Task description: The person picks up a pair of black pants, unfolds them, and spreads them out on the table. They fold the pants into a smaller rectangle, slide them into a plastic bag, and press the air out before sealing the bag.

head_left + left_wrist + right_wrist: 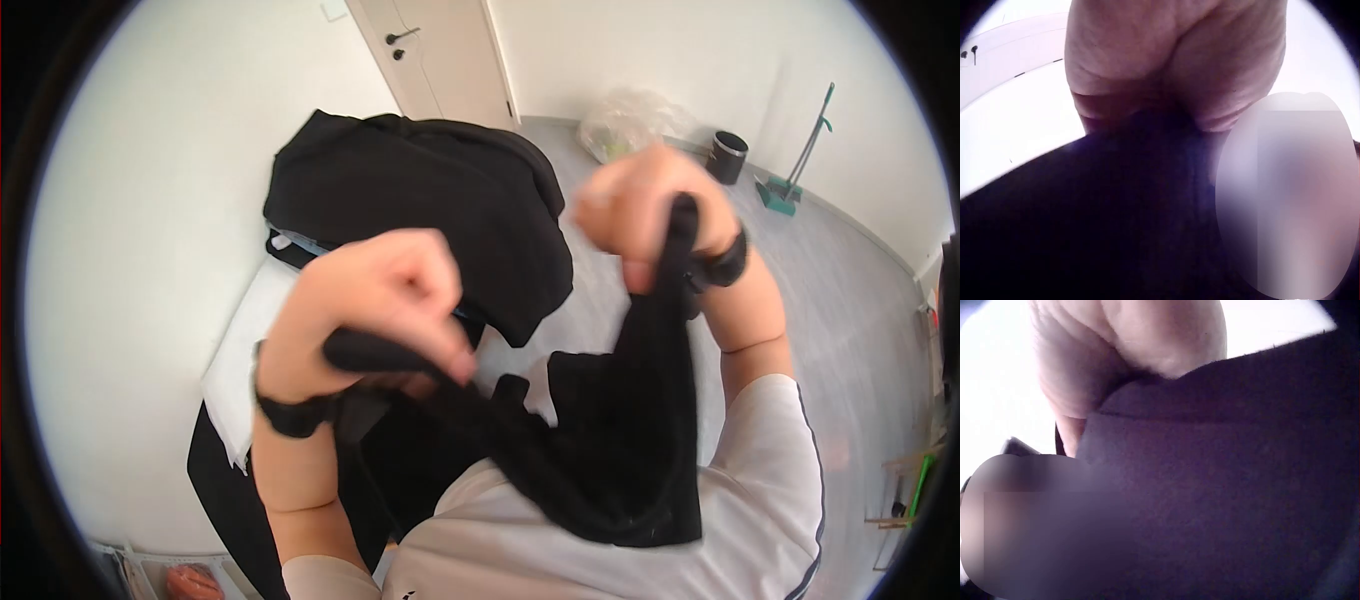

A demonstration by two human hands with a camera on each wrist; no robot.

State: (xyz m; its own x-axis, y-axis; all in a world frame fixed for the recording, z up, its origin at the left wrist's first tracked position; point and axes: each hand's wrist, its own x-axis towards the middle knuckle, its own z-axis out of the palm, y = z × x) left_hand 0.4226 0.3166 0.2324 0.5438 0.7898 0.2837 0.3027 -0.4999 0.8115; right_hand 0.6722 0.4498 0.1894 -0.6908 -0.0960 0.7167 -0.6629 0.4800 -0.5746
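Both hands hold up a black garment in front of the body, and it sags in a curve between them. The left hand grips one end with curled fingers; in the left wrist view its dark fabric runs out below the palm. Higher and further right, the right hand, blurred, grips the other end. The right wrist view shows the cloth spread below that palm, with a seam near its upper edge. Fingertips are mostly hidden in both wrist views. Beyond the left hand lies a heap of black clothing.
A white cloth hangs beside the heap at the left. Along the far wall are a clear plastic bag, a black bin and a green dustpan. A door stands at the back.
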